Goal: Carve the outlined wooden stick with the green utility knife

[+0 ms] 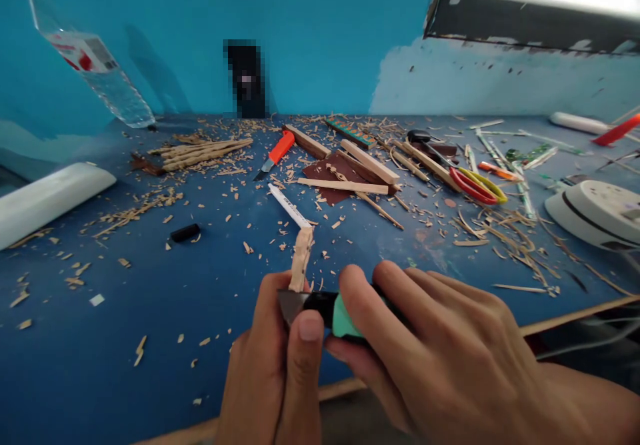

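My left hand (273, 371) is wrapped round a short pale wooden stick (301, 258) that stands up from the fist, thumb pressed on the back of a knife blade. My right hand (440, 345) grips a carving knife (330, 311) with a black and mint-green handle, its dark blade laid across the base of the stick. Both hands are at the near edge of the blue table (100, 338), which is strewn with wood shavings.
Further back lie an orange-handled knife (276, 154), a white pen (289, 206), carved sticks (205, 153), wooden strips on brown sandpaper (345, 177), red-and-yellow scissors (475, 185) and a black cap (185, 233). A plastic bottle (95, 65) leans far left; a white device (595, 213) sits right.
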### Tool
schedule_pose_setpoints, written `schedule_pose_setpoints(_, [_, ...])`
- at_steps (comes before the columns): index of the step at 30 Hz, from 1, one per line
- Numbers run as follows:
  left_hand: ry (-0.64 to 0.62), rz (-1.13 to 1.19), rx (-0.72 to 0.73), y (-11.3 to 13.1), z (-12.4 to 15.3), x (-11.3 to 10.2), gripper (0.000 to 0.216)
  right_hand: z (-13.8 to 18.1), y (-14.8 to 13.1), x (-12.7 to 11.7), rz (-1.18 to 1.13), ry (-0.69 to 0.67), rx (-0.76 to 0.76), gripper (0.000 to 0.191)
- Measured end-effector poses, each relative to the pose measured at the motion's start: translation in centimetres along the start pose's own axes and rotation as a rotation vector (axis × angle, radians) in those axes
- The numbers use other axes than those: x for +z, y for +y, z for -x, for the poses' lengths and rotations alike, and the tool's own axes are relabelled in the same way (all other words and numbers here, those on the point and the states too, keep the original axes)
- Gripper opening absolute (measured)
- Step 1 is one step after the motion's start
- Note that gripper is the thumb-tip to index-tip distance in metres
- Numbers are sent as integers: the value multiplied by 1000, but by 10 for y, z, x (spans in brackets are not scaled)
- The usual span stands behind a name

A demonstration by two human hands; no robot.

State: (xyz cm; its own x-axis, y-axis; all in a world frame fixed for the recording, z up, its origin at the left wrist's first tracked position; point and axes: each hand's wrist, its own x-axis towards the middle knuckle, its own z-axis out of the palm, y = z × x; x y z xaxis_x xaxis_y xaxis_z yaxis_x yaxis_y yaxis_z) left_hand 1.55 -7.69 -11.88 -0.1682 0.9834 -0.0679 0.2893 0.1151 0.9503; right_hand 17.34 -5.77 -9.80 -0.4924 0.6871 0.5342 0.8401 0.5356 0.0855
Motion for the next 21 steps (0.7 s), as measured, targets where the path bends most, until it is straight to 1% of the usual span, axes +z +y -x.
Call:
schedule_pose_setpoints(4, [14, 97, -8, -2, -4, 3, 43, 0, 2, 5, 14, -37, -20, 36])
schedule_pose_setpoints(8, [6, 130, -25, -6, -6, 6, 44, -2, 6, 10, 21, -71, -12, 35])
schedule_pose_setpoints(11, [69, 141, -62, -15, -2, 5, 44, -3, 10, 11, -59, -116, -39, 36])
schedule_pose_setpoints(13, [109, 194, -99, -24, 2, 3, 45, -3, 13, 11, -124, -139, -61, 37])
schedule_pose_setpoints(16, [87, 272, -156, -36, 7, -1, 48, -2, 16, 11, -185, -172, -80, 37])
schedule_pose_setpoints(19, [95, 340, -163, -38, 6, -3, 45, -1, 18, 10, -216, -190, -81, 35])
schedule_pose_setpoints(20, [65, 385, -163, -36, 4, -2, 42, -1, 19, 10, -224, -194, -84, 35])
schedule_pose_setpoints(21, [2, 436, -175, -34, 3, -2, 40, -1, 20, 10, -230, -198, -91, 35])
